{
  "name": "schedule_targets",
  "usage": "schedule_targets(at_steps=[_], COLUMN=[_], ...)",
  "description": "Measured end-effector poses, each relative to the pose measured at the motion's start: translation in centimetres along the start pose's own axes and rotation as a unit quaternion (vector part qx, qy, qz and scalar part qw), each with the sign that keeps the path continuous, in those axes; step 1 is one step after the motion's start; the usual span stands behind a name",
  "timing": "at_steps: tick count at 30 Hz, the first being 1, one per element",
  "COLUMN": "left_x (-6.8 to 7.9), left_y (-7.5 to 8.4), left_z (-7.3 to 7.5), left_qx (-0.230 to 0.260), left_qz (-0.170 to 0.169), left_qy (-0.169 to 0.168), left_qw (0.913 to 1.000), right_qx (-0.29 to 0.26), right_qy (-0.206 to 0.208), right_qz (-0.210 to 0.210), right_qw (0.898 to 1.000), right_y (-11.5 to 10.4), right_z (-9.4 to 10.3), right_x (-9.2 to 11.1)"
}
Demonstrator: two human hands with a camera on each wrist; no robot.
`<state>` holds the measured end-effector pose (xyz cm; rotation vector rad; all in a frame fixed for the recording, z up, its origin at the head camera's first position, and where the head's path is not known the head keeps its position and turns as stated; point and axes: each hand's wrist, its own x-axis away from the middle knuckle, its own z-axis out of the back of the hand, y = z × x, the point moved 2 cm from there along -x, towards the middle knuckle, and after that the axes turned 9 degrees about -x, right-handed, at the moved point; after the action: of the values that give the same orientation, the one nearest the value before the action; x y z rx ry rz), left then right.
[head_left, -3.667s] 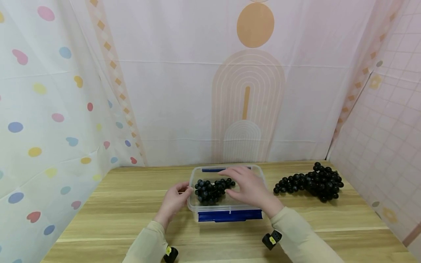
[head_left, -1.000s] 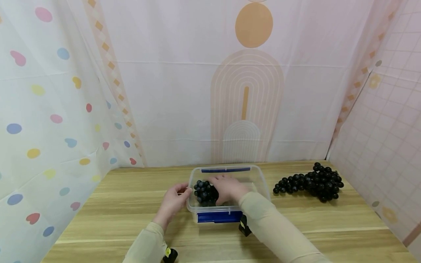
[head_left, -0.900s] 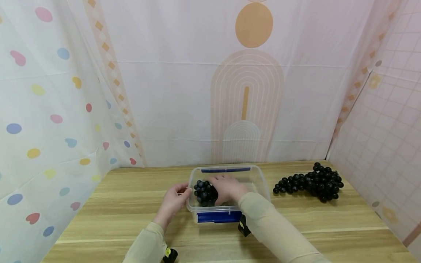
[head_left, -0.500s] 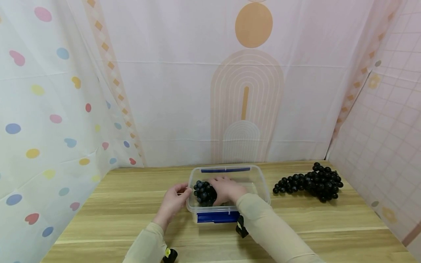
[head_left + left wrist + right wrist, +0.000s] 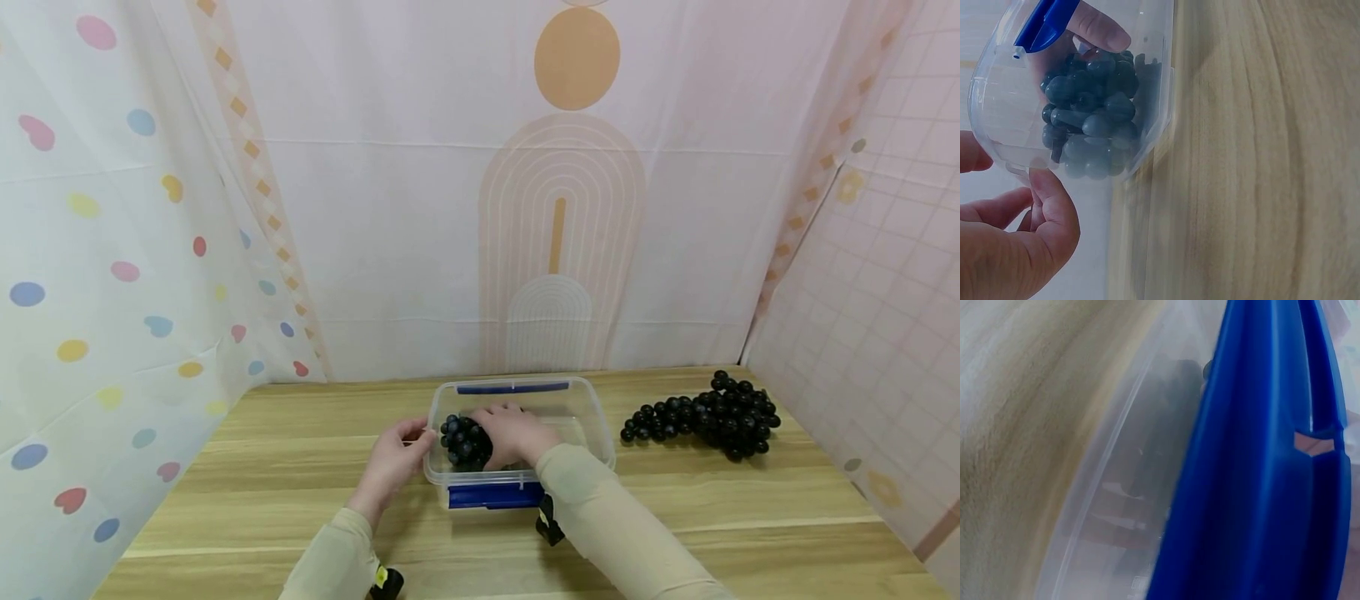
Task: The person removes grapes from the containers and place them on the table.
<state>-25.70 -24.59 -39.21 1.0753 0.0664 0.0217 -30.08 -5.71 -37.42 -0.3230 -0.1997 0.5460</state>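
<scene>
A clear plastic container point(image 5: 596, 421) without a lid on it stands on the table, with a bunch of dark grapes point(image 5: 462, 442) at its left end. My right hand point(image 5: 517, 435) reaches inside and grips the bunch from the right, covering part of it. Through the clear wall in the left wrist view, the right thumb point(image 5: 1102, 28) lies against the grapes point(image 5: 1088, 112). With thumb and fingers, my left hand point(image 5: 395, 458) pinches the container's left rim. The right wrist view is mostly filled by the blue latch point(image 5: 1241, 456), which hides the right fingers.
A larger bunch of dark grapes point(image 5: 727, 419) lies on the wooden table point(image 5: 300, 467) to the right of the container. Behind the table hangs a patterned curtain point(image 5: 405, 250). A second blue latch point(image 5: 513, 388) shows on the container's far side.
From above the container, my right hand has come down and left onto the grapes, its fingers now around them. It barely moves over the last second. My left hand stays at the rim.
</scene>
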Motion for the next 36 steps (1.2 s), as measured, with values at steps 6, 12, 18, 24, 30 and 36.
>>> schedule_targets(at_steps=[6,12,18,24,30,36], left_x=[-0.01,0.05,0.0,-0.01,0.08,0.02], left_y=[0.04,0.2,0.28,0.18,0.12,0.11], left_z=[-0.01,0.08,0.15,0.13,0.11,0.04], left_qx=[0.003,-0.001,-0.004,-0.003,-0.002,-0.002], left_qz=[0.003,0.003,-0.001,-0.002,0.005,0.003], left_qy=[-0.001,-0.003,-0.007,-0.009,-0.008,-0.005], left_qw=[1.0,1.0,1.0,1.0,1.0,1.0], right_qx=[0.006,0.006,0.017,0.023,0.023,0.018], right_qy=[0.002,0.003,-0.002,0.0,-0.005,-0.004], right_qz=[0.002,0.011,0.001,-0.014,-0.025,-0.028], right_qw=[1.0,1.0,1.0,1.0,0.999,0.999], right_y=[0.08,-0.08,-0.21,-0.09,-0.02,-0.08], right_z=[-0.25,-0.14,-0.06,-0.31,-0.41,-0.29], right_x=[-0.02,0.04,0.16,0.1,0.19,0.21])
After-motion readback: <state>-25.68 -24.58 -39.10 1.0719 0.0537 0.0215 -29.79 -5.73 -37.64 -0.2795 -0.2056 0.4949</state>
